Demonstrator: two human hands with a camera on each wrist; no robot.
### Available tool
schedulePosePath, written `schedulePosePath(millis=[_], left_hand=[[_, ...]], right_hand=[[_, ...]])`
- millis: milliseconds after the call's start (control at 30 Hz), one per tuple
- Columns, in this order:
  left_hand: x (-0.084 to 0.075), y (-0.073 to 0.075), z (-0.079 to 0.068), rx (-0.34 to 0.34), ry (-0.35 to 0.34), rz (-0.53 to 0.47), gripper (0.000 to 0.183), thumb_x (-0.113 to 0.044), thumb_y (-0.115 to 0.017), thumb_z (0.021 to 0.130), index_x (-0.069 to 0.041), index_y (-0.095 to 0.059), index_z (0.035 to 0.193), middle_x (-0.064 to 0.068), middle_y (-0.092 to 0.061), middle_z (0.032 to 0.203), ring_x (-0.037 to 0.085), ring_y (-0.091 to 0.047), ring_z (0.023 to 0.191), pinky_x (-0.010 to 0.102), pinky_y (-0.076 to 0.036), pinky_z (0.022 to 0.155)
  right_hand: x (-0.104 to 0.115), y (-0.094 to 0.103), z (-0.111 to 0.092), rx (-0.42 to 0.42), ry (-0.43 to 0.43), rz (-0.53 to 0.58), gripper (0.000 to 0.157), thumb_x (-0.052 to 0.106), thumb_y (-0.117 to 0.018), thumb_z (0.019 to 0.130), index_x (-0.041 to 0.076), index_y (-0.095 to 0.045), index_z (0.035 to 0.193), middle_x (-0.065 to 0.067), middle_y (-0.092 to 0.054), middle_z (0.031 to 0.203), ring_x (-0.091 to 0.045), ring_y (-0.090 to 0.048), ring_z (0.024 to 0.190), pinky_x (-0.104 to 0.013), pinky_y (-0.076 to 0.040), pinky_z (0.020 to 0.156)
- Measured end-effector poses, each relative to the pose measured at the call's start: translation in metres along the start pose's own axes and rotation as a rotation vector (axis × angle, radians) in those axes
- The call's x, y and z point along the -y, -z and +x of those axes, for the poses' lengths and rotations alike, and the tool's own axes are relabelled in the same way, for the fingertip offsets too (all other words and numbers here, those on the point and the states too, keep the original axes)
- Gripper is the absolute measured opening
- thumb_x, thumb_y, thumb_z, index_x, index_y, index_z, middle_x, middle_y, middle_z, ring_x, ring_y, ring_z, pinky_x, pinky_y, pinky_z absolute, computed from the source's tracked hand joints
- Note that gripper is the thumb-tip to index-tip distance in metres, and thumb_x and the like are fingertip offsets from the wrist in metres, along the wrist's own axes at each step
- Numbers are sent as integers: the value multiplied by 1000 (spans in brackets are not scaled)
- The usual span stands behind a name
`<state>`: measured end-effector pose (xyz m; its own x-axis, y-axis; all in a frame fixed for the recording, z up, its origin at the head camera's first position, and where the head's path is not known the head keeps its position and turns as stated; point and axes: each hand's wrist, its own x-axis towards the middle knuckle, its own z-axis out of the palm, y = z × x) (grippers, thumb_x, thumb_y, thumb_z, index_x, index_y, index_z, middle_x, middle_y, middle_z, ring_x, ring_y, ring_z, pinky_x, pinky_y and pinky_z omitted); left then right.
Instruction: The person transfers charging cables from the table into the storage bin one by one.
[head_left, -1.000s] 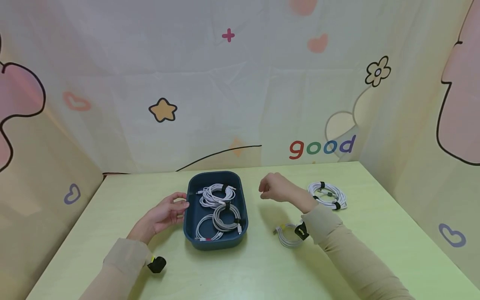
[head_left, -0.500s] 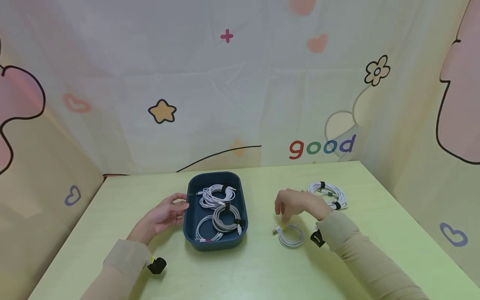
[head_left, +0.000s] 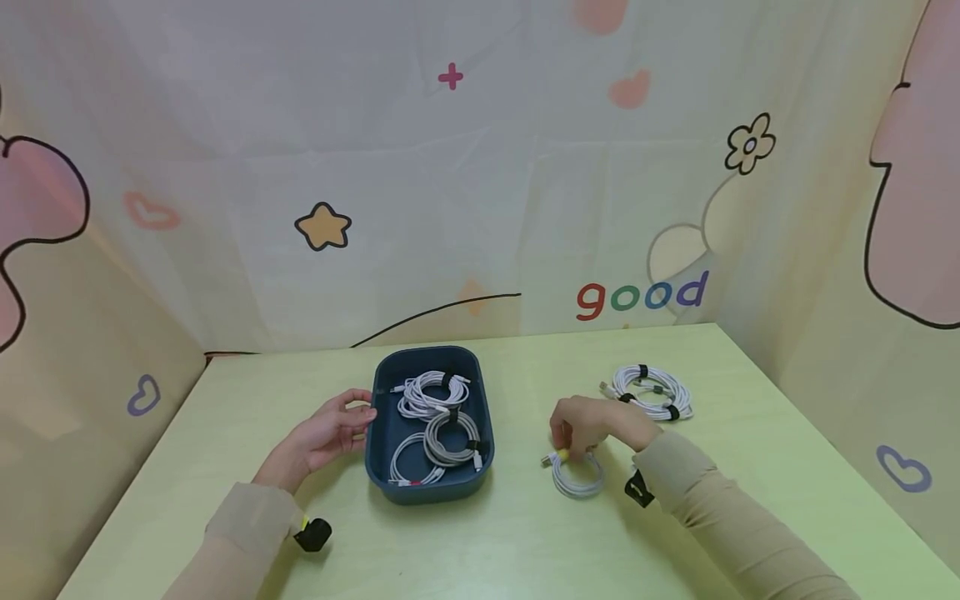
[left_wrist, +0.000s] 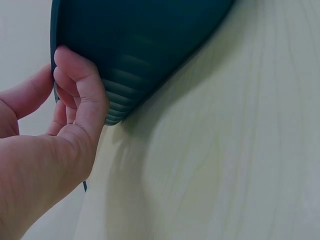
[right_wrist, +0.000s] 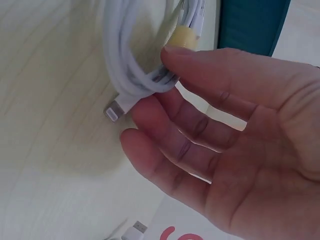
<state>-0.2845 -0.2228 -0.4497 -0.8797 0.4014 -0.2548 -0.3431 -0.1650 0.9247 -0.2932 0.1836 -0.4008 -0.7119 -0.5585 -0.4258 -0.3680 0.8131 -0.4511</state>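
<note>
My left hand [head_left: 330,435] grips the left rim of a dark blue plastic bin [head_left: 427,495]. In the left wrist view its thumb lies on one side of the bin's edge and the fingers bend against the outer wall. To the right of the bin, my right hand [head_left: 588,423] pinches a coiled white charging cable [head_left: 577,492] at its top. The right wrist view shows the thumb beside a yellow tie [right_wrist: 183,38] on that coil, fingers behind it, and a Lightning plug [right_wrist: 114,111] sticking out. Inside the bin lie a white coil [head_left: 411,403], a grey coil [head_left: 432,450] and a thinner coil [head_left: 395,461].
Behind my right hand, a larger white cable coil [head_left: 681,387] with black straps lies on the pale wooden table [head_left: 480,550]. A printed cloth [head_left: 420,192] hangs behind the table and along both sides.
My right hand has moved from the air beside the bin right and down to the yellow-tied cable coil, which it now pinches. My left hand stays on the bin.
</note>
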Motion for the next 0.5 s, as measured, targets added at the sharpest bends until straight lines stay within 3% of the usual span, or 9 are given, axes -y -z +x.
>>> schedulePosePath(millis=[500], left_hand=[[-1, -1, -1, 34, -22, -13, 28, -4, -50, 98, -10, -35, 120, -2, -64, 90, 10, -62, 71, 27, -55, 68]], right_hand=[[-12, 15, -1, -23, 100, 24, 12, -3, -71, 77, 3, -64, 85, 2, -59, 72, -9, -47, 57, -20, -41, 53]])
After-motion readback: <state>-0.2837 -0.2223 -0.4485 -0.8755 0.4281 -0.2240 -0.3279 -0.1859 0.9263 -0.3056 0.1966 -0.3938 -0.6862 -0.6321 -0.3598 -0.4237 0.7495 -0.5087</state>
